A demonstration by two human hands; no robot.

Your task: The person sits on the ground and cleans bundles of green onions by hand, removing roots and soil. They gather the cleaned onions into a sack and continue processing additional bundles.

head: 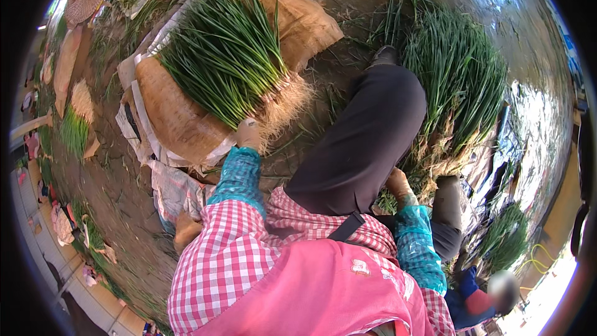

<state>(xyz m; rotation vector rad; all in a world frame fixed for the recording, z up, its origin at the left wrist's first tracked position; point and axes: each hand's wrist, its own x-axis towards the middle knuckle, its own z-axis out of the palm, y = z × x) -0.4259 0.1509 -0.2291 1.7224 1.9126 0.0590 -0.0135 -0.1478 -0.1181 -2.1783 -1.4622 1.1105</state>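
Note:
A broad row of green onions [224,56] lies in front of me, leaves towards the upper left and pale, hairy roots [284,102] towards my leg. Beneath it is a brown sheet [172,107] laid over white sacking. My left hand [249,134] touches the near end of the row at the stem bases; its fingers are mostly hidden. Low beside my dark-trousered leg [359,135] is my right hand [399,184], partly covered by the thigh. It is nearest the root end of a large heap of green onions [454,74], and its fingertips cannot be seen.
Loose leaves litter the muddy ground [126,205]. A small bundle of greens [74,130] lies far left. Behind the right-hand heap is shiny, wet-looking sheeting [536,121]. Another person [475,296] is at lower right, near more greens [506,235]. A crumpled sack [179,191] lies by my left arm.

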